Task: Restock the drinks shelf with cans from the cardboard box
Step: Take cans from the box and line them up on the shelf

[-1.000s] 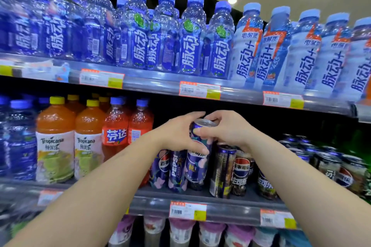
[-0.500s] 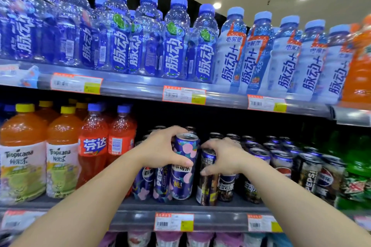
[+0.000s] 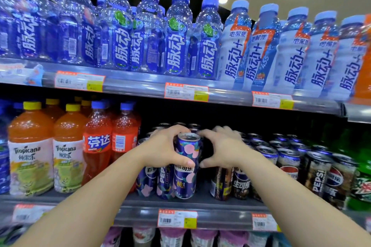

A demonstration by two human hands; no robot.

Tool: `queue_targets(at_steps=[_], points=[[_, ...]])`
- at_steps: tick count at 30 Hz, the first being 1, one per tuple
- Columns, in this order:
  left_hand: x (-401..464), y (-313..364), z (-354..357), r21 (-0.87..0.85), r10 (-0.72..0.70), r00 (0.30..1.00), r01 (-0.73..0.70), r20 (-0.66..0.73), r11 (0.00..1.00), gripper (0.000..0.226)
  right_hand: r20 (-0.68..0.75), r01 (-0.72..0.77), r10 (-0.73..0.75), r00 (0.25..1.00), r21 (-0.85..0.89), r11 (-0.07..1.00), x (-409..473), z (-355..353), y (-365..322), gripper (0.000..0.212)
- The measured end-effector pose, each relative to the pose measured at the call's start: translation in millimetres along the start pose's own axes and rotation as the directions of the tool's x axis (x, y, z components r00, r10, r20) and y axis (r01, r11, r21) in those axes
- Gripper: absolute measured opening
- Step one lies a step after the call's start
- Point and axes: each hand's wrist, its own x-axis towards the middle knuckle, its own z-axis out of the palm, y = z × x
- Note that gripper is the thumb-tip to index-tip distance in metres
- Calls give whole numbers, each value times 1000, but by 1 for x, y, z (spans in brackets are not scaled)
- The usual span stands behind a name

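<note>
A purple Pepsi can with pink peach print (image 3: 185, 178) stands at the front of the middle shelf (image 3: 200, 204). My left hand (image 3: 163, 147) is wrapped around its upper part, thumb across the front. More purple cans (image 3: 149, 180) stand just left of it. My right hand (image 3: 222, 149) is cupped over the tops of dark cans (image 3: 222, 183) right beside it, fingers curled and blurred. Whether it grips one is hidden. No cardboard box is in view.
Rows of Pepsi cans (image 3: 319, 174) fill the shelf to the right, with green bottles (image 3: 361, 178) beyond. Orange Tropicana (image 3: 32, 146) and red Fanta bottles (image 3: 97, 142) stand to the left. Blue water bottles (image 3: 176, 38) line the shelf above, low over the cans.
The purple can went from held up in both hands down onto the shelf front. My right hand left it and moved right onto the dark cans. The view shifted right.
</note>
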Motion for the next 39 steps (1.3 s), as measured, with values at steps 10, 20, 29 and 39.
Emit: queue_targets(at_steps=[10, 20, 29, 39], points=[[-2, 0, -3, 58, 26, 1000, -25, -12, 998, 76, 61, 0, -11, 998, 179, 984, 16, 2, -2, 44], [17, 13, 15, 465, -104, 993, 67, 54, 883, 90, 113, 90, -118, 987, 225, 970, 32, 4, 11, 58], [33, 13, 21, 661, -203, 970, 65, 134, 748, 105, 74, 101, -132, 989, 329, 939, 29, 6, 28, 44], [36, 10, 25, 663, -181, 977, 61, 114, 746, 105, 104, 127, -181, 978, 392, 911, 24, 3, 34, 52]])
